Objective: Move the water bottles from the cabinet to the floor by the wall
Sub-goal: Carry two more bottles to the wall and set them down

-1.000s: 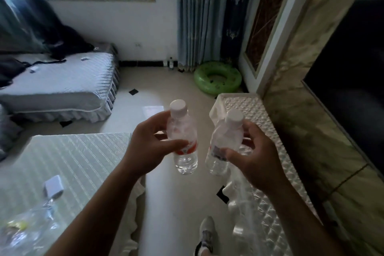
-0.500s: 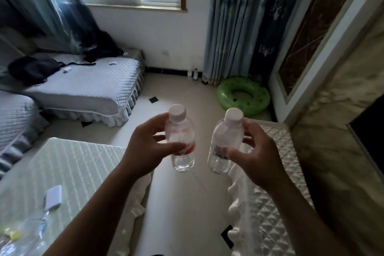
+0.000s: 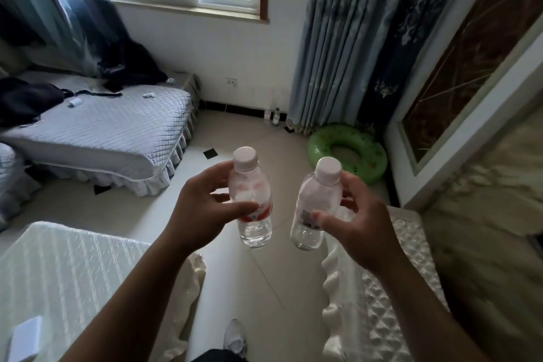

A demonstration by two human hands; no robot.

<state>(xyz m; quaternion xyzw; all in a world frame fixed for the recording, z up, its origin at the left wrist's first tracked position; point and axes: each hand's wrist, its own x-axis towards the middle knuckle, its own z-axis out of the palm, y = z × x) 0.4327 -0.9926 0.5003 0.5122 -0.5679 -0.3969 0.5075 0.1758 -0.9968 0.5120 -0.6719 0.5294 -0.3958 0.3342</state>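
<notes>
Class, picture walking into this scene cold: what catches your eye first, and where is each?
Two capped water bottles are held at centre: the red-labelled bottle in the left hand, the other bottle in the right hand. A green swim ring lies on the floor by the curtain.

Reaches forward with the left arm (image 3: 126,303) and the right arm (image 3: 435,308), both bare and a little bent. Holds the red-label bottle (image 3: 254,185) upright in the left hand (image 3: 202,211), thumb in front, fingers curled behind. Grips the other bottle (image 3: 318,197) the same way in the right hand (image 3: 364,226), hands apart.
</notes>
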